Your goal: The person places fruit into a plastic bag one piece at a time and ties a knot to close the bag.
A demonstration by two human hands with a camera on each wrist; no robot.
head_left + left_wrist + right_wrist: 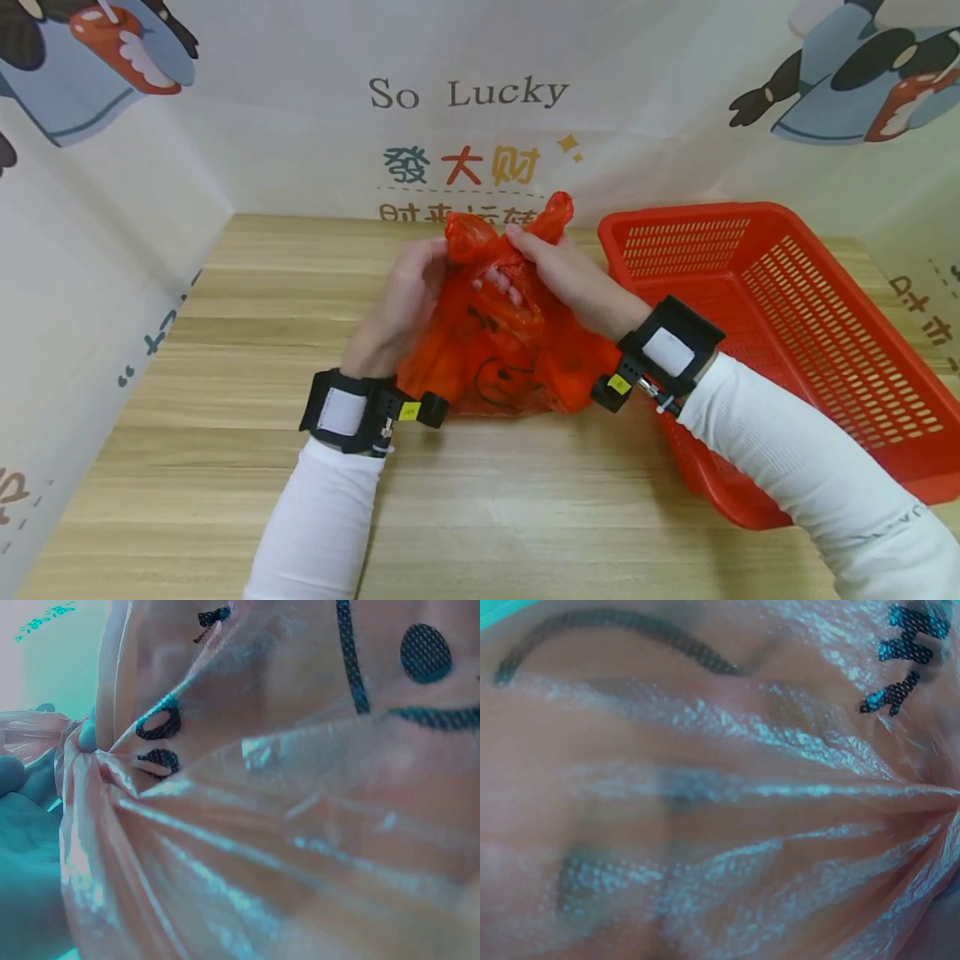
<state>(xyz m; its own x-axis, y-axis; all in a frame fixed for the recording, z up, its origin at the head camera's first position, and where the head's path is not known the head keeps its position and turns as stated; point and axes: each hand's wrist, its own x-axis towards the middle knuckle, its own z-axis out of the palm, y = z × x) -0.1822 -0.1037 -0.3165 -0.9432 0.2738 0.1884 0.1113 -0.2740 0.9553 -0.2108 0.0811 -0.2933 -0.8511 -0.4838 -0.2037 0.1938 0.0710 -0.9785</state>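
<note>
A red plastic carrier bag (506, 375) with a printed smiley face stands on the wooden table in the head view, filled out at its base and gathered at the top. At its upper left, my left hand (408, 287) grips the bunched plastic, its fingertips partly hidden. My right hand (566, 271) pinches the twisted neck on the other side, thumb on top, and a loose end sticks up above it. In the left wrist view, folds of the bag (225, 847) run into the gathered knot beside the fingers. Stretched plastic (720, 802) fills the right wrist view; the contents are hidden.
A red slotted plastic basket (701, 296) stands at the right, partly under my right forearm. White printed sheets (300, 125) rise behind and beside the wooden table (247, 333). Each wrist carries a strapped camera.
</note>
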